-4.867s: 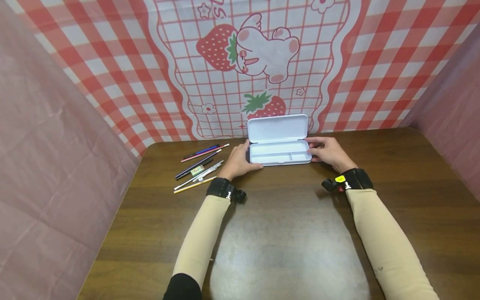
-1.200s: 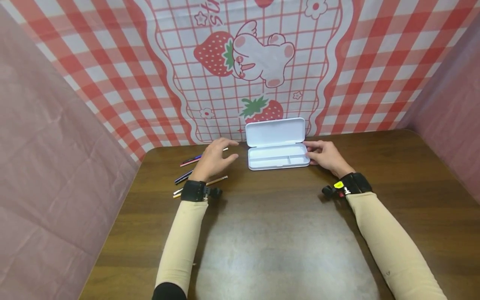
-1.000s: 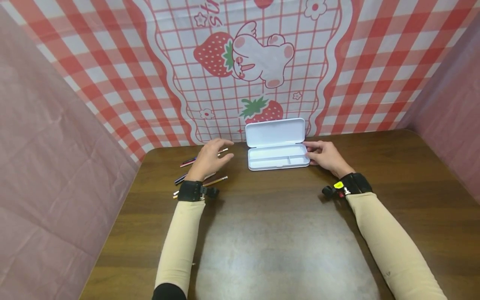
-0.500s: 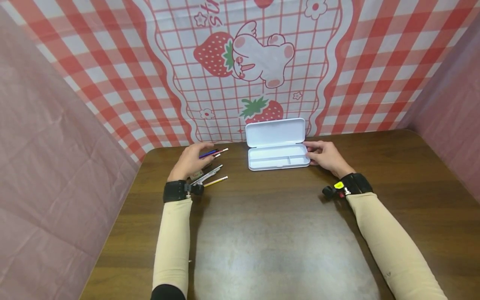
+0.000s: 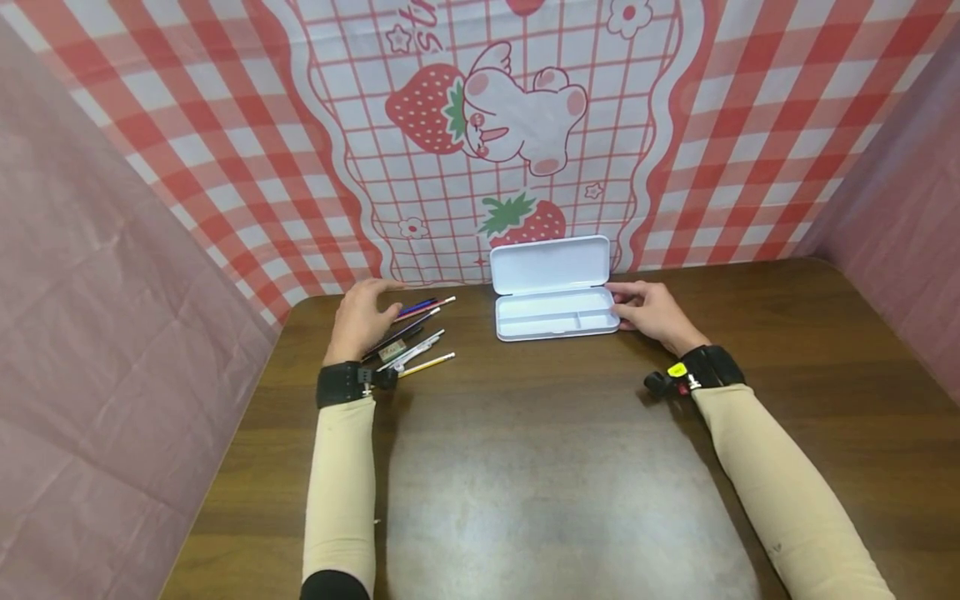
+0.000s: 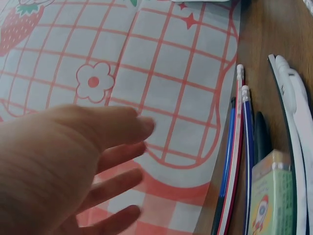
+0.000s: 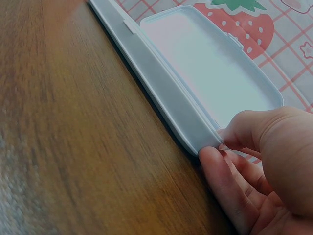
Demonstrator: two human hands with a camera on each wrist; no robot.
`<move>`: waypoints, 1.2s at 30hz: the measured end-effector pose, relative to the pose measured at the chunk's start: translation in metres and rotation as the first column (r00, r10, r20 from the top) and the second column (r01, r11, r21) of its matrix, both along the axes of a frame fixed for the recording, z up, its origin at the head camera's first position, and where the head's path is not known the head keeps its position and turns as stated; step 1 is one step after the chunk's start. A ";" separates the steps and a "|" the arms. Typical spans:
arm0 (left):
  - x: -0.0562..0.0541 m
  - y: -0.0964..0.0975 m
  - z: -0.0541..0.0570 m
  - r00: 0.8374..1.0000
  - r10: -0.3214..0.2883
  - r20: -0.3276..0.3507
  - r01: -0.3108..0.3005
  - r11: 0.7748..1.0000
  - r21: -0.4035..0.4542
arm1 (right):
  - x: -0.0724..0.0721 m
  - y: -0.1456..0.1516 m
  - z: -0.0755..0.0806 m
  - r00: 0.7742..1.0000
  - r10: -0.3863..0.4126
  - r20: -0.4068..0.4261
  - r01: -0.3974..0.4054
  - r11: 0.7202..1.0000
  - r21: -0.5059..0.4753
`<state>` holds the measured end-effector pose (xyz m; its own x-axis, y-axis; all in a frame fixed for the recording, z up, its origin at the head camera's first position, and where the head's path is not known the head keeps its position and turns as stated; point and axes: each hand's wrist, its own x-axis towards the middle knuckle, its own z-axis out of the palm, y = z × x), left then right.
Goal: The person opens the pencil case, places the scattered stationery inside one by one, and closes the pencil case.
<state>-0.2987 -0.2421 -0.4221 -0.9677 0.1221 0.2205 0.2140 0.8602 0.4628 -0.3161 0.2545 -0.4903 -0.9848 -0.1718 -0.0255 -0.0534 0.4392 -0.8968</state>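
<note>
My left hand (image 5: 358, 321) hovers at the left end of the loose stationery, fingers loosely bent, thumb apart, holding nothing. Beside it lie a red-and-white pencil (image 6: 238, 127), a blue pencil (image 6: 227, 166), a dark blue striped pencil (image 6: 248, 132), a black pen-like item (image 6: 262, 134) and an eraser in a printed sleeve (image 6: 274, 196). Slim white items (image 5: 416, 350) and a yellow pencil (image 5: 435, 362) lie nearer me. With thumb and fingers, my right hand (image 5: 656, 315) pinches the right end of a white pencil case (image 5: 540, 303), whose raised lid (image 5: 551, 265) leans back.
A brown wooden table (image 5: 517, 450) bears everything. Behind it hangs a red-and-white checked cloth (image 5: 750, 167) with strawberry prints, close behind the case lid. Pinkish fabric (image 5: 112, 333) hangs along both sides. The case's tray has dividers and holds nothing visible.
My left hand has let go of the case's left side and moved left over the stationery to its far end, uncovering most of it. My right hand stays on the case.
</note>
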 end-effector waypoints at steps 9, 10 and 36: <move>0.001 -0.010 -0.001 0.995 0.092 -0.040 -0.091 0.996 0.025 | 0.002 -0.001 0.004 1.000 0.008 -0.003 -0.008 1.000 -0.010; 0.001 -0.012 -0.002 0.996 0.090 -0.016 -0.090 0.996 0.016 | 0.002 -0.002 0.004 1.000 0.008 -0.002 -0.008 1.000 -0.010; -0.056 -0.042 -0.092 0.994 -0.030 0.105 0.039 0.995 -0.089 | 0.000 -0.001 0.003 1.000 -0.003 0.023 0.002 1.000 0.026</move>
<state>-0.3550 -0.2837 -0.5144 -0.9795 0.1709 0.1063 0.1997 0.8924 0.4046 -0.3158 0.2532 -0.4876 -0.9843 -0.1683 -0.0529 -0.0315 0.4627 -0.8860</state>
